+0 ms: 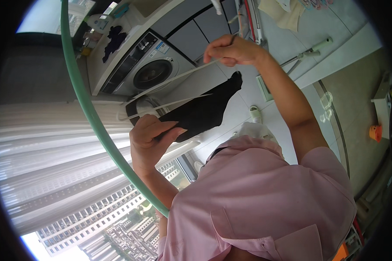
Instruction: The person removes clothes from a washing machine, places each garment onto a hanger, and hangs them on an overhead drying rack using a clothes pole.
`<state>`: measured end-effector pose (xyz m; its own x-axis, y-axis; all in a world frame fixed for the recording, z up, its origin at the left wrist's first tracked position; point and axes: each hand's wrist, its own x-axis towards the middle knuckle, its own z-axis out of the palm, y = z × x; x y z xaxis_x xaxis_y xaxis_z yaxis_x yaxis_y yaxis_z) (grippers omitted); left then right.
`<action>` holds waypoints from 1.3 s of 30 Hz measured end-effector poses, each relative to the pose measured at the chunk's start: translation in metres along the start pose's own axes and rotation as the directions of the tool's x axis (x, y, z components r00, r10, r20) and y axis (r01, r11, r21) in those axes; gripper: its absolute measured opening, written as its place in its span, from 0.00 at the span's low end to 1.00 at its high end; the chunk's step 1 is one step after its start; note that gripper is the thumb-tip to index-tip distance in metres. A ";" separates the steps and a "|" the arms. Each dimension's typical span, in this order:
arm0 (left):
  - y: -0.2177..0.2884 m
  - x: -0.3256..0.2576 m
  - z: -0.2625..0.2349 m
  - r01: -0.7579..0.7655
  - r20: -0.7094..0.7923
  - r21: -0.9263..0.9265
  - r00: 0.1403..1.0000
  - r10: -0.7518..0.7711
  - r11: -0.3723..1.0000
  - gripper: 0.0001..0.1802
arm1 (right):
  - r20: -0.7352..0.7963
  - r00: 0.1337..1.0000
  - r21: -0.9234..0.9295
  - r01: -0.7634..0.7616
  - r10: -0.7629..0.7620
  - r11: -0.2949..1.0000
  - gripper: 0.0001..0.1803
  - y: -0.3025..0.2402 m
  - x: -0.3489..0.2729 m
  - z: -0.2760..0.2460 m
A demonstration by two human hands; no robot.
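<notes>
Between my hands is a thin white frame that looks like a clothes hanger (161,86), its narrow rounded end pointing left. Up and to the right, my right hand (233,50) is closed with curled fingers on the hanger's other end. A black cloth garment (200,113) stretches beneath the hanger, one bar crossing over its upper edge. My left hand (150,137) pinches the garment's lower left part between thumb and fingers. The garment's far end rises to a narrow tip below my right hand; its exact kind cannot be told.
A green curved bar (85,100) crosses close at the left. Behind stands a front-loading washing machine (154,71) under a counter with dark cloth (114,42). White curtains (52,161) hang left beside a window. A green-handled floor tool (309,53) stands right; a slipper (255,114) is below.
</notes>
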<state>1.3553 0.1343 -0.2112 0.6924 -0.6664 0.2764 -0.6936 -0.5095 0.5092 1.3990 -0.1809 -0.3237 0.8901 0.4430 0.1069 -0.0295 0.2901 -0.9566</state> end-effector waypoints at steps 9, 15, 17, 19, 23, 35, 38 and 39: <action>-0.004 -0.001 -0.002 0.058 -0.056 0.046 0.997 -0.056 0.997 0.14 | -0.237 0.970 -0.428 -0.148 0.047 0.891 0.11 -0.036 -0.027 0.000; -0.009 -0.005 -0.003 0.047 -0.129 0.072 0.991 -0.038 0.996 0.17 | -0.360 0.932 -0.477 -0.225 0.044 0.850 0.11 -0.041 -0.038 -0.001; -0.010 -0.006 -0.003 0.035 -0.161 0.066 0.987 -0.024 0.997 0.17 | -0.288 0.951 -0.508 -0.253 0.115 0.823 0.11 -0.036 -0.039 -0.011; -0.014 -0.007 -0.009 -0.026 -0.257 0.127 0.965 0.058 0.992 0.17 | -0.215 0.959 -0.543 -0.277 0.187 0.793 0.12 -0.036 -0.043 -0.015; -0.014 -0.009 -0.018 0.060 -0.244 0.035 0.968 -0.049 0.998 0.18 | -0.282 0.942 -0.654 -0.328 0.183 0.681 0.11 -0.046 -0.045 0.008; -0.025 -0.010 -0.019 -0.062 -0.201 0.075 0.977 0.076 0.995 0.17 | -0.038 0.996 -0.698 -0.086 0.082 0.711 0.11 -0.069 -0.015 0.069; -0.027 -0.014 -0.030 -0.010 -0.219 0.002 0.976 0.010 1.000 0.17 | 0.018 0.991 -0.706 -0.079 0.129 0.704 0.10 -0.071 -0.020 0.060; -0.027 -0.017 -0.033 -0.010 -0.215 -0.071 0.977 -0.005 0.997 0.16 | 0.016 0.990 -0.673 -0.091 0.137 0.734 0.10 -0.067 -0.022 0.054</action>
<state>1.3684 0.1776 -0.2026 0.7226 -0.5312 0.4423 -0.6848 -0.4630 0.5627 1.3571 -0.1644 -0.2470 0.8704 0.4919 -0.0208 0.2034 -0.3978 -0.8947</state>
